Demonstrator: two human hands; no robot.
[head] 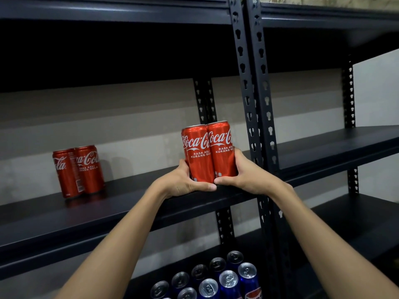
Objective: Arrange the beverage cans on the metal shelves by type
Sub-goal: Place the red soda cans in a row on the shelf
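A dark metal shelf crosses the head view. At about nine o'clock, far back on it, a group of red cola cans stands upright near the wall. At the centre, both hands hold a cluster of red cans upright at the shelf's front right end; whether its base rests on the shelf cannot be told. The left hand cups the cluster's left side, thumb along the bottom front; the right hand cups the right side, its thumb tip touching the left thumb. The fingers of both hands wrap behind the cans, grasping them. Just right, at three o'clock, stands the slotted upright post. At six o'clock, blue cans fill the shelf below. Likely risks: loose cans could slip between the palms if pressure eases, the cluster could knock the post, or, released near the front edge, tip down onto the blue cans.
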